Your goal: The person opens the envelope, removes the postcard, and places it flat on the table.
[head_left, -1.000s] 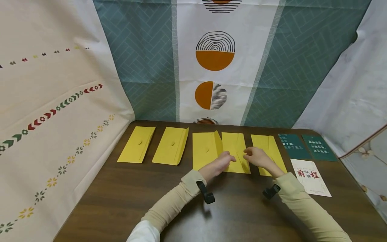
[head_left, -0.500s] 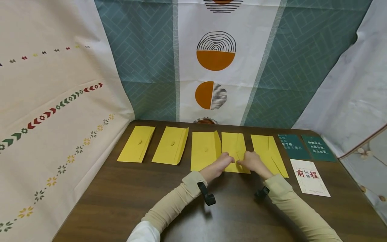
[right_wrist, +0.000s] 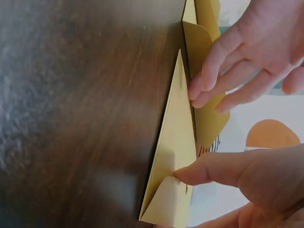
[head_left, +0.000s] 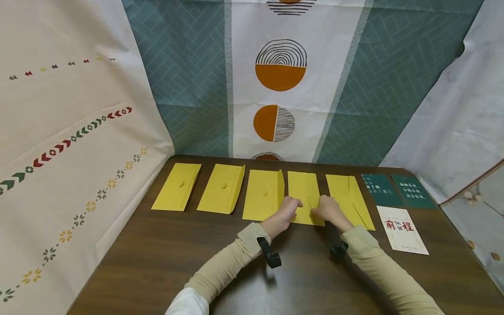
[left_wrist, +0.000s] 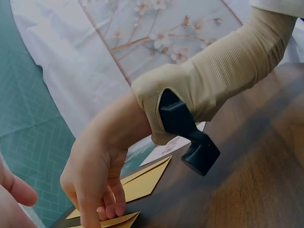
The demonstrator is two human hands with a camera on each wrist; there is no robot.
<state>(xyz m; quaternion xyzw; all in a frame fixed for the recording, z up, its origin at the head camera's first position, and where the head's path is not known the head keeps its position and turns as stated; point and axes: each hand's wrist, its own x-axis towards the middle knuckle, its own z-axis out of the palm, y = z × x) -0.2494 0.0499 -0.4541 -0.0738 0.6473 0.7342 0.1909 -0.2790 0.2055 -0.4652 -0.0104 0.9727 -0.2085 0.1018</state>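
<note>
Five envelopes (head_left: 261, 192) line a brown table (head_left: 157, 258) amid drapes (head_left: 193, 78).

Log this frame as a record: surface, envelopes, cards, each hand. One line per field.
surface: dark table
envelopes: five yellow envelopes, in a row near the far edge
envelope_in_work: fourth envelope from the left
cards: two green cards right of the row; white card nearer the person
right_hand: right hand holds the fourth envelope, thumb on a fold
left_hand: left hand at its left edge, contact unclear
</note>
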